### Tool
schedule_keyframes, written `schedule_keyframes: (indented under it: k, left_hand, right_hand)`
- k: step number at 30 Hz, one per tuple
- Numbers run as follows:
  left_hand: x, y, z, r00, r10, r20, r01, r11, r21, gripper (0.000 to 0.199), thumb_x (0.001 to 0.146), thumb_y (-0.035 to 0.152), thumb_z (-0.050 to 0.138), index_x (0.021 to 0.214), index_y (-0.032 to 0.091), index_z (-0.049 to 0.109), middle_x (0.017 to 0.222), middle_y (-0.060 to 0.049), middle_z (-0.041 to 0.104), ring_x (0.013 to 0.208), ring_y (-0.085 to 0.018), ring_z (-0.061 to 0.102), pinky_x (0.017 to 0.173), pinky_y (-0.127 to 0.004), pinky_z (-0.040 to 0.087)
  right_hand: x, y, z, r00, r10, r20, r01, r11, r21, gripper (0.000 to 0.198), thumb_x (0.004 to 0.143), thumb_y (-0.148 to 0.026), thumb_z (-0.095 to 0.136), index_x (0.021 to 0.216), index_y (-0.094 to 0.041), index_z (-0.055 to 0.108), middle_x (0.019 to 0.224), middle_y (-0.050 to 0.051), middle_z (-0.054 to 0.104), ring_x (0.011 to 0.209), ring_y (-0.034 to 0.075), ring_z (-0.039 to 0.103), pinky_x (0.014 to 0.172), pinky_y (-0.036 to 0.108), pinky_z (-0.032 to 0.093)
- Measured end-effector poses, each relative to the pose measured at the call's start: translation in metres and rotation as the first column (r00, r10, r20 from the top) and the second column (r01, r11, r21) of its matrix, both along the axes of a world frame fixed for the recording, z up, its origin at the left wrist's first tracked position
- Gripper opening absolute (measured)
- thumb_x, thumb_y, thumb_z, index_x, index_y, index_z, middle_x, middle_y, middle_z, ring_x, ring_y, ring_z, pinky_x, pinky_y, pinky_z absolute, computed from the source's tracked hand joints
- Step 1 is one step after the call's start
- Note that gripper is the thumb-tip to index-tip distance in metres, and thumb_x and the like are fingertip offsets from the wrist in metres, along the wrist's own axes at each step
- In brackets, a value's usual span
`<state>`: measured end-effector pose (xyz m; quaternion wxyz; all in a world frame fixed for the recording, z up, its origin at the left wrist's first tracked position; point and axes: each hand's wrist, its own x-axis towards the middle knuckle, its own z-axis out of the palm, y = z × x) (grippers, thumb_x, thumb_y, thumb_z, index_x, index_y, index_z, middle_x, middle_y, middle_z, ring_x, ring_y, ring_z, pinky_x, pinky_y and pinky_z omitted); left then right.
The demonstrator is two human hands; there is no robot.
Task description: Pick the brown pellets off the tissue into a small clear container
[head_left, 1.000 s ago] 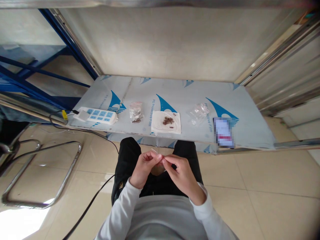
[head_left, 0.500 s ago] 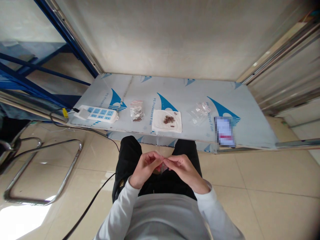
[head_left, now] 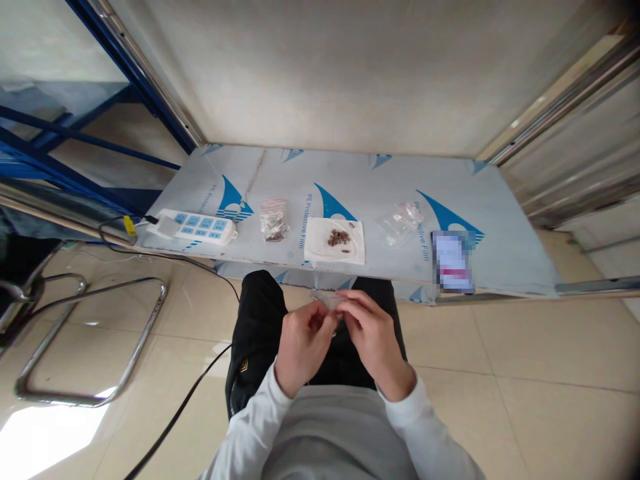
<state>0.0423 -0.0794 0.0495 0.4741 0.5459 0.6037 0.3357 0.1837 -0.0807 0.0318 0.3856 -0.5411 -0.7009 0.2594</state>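
Note:
Above my lap, a small clear plastic bag [head_left: 330, 299] is pinched between both hands. My left hand [head_left: 305, 341] is closed on its left side, and my right hand [head_left: 367, 331] grips its right side; fingers cover much of the bag. In front of them on the table, a white paper towel [head_left: 317, 253] carries a small heap of brown pieces [head_left: 339, 238], with a few lying apart from it. Left of the towel lies a pile of filled zip bags [head_left: 274, 220] with brown contents. To its right are several clear bags [head_left: 400, 225].
The table [head_left: 505, 227] is covered with printed protective film. A white power strip [head_left: 200, 227] sits at its left, a phone [head_left: 453, 262] at the right front edge. A metal-framed chair [head_left: 150, 333] stands on the left, and a black cable [head_left: 185, 387] crosses the floor.
My hands have turned and the fingertips moved slightly forward. More of the clear bag now shows beyond the fingers. Things on the table have stayed in place.

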Motion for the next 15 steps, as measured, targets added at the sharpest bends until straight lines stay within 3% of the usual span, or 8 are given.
schedule_keyframes:
  k: [5,7,8,9,11,12,13,15]
  left_hand:
    - [0.001,-0.003,-0.007,0.98,-0.123,-0.157,0.153,0.968,0.197,0.021,0.087,0.028,0.058,0.067,0.024,0.059,0.062,-0.001,0.061,0.055,-0.015,0.054,0.057,-0.028,0.042]
    - [-0.004,-0.002,-0.012,0.967,-0.096,-0.236,0.169,0.935,0.311,0.011,0.084,0.034,0.065,0.078,0.025,0.062,0.074,-0.004,0.065,0.07,-0.021,0.06,0.068,-0.032,0.047]
    - [-0.007,0.001,-0.015,0.959,-0.058,-0.279,0.164,0.911,0.377,0.018,0.079,0.038,0.07,0.09,0.025,0.063,0.085,-0.007,0.067,0.081,-0.025,0.062,0.076,-0.036,0.048]
    - [-0.01,0.005,-0.016,0.948,-0.014,-0.317,0.161,0.883,0.44,0.038,0.074,0.042,0.075,0.105,0.025,0.062,0.1,-0.01,0.067,0.095,-0.029,0.062,0.084,-0.04,0.048]
    - [-0.013,0.018,-0.017,0.921,0.019,-0.388,0.203,0.828,0.522,0.079,0.066,0.047,0.081,0.133,0.024,0.047,0.129,-0.016,0.057,0.119,-0.036,0.053,0.099,-0.048,0.042]
    - [-0.013,0.027,-0.016,0.905,-0.004,-0.425,0.256,0.804,0.537,0.089,0.066,0.047,0.081,0.141,0.023,0.039,0.138,-0.017,0.051,0.126,-0.037,0.048,0.104,-0.049,0.038]
    - [-0.011,0.037,-0.015,0.885,-0.047,-0.463,0.323,0.78,0.536,0.09,0.068,0.044,0.08,0.144,0.023,0.035,0.141,-0.017,0.049,0.129,-0.037,0.046,0.106,-0.049,0.036]
    - [-0.005,0.057,-0.013,0.832,-0.138,-0.537,0.446,0.741,0.502,0.073,0.077,0.033,0.074,0.141,0.023,0.04,0.133,-0.014,0.057,0.125,-0.034,0.051,0.103,-0.046,0.039]
  right_hand:
    - [0.016,0.022,0.006,0.991,0.094,0.096,-0.086,0.993,-0.086,0.019,0.085,-0.012,0.06,0.099,-0.021,0.07,0.087,0.004,0.066,0.069,0.017,0.064,0.065,0.029,0.055]
    - [0.021,0.03,0.01,0.993,0.08,0.089,-0.072,0.993,-0.095,0.021,0.082,-0.014,0.066,0.101,-0.021,0.069,0.086,0.004,0.066,0.066,0.017,0.062,0.066,0.029,0.054]
    - [0.024,0.034,0.012,0.994,0.073,0.081,-0.064,0.993,-0.101,0.02,0.081,-0.016,0.069,0.1,-0.021,0.07,0.086,0.004,0.067,0.067,0.016,0.063,0.067,0.029,0.054]
    - [0.025,0.038,0.015,0.995,0.071,0.074,-0.062,0.992,-0.11,0.019,0.08,-0.018,0.071,0.098,-0.021,0.07,0.086,0.004,0.067,0.068,0.017,0.063,0.067,0.029,0.054]
    - [0.028,0.045,0.021,0.994,0.084,0.065,-0.075,0.989,-0.126,0.016,0.078,-0.021,0.073,0.094,-0.021,0.07,0.085,0.003,0.069,0.07,0.017,0.064,0.067,0.029,0.053]
    - [0.028,0.048,0.024,0.994,0.093,0.064,-0.085,0.988,-0.125,0.015,0.078,-0.021,0.073,0.093,-0.021,0.07,0.086,0.003,0.069,0.071,0.017,0.064,0.067,0.029,0.052]
    - [0.029,0.052,0.025,0.993,0.1,0.062,-0.092,0.989,-0.12,0.015,0.078,-0.022,0.073,0.093,-0.021,0.07,0.086,0.003,0.069,0.071,0.017,0.064,0.067,0.029,0.052]
    - [0.028,0.06,0.026,0.996,0.085,0.028,-0.082,0.991,-0.104,0.011,0.08,-0.024,0.07,0.09,-0.021,0.068,0.085,0.002,0.07,0.069,0.016,0.064,0.065,0.028,0.051]
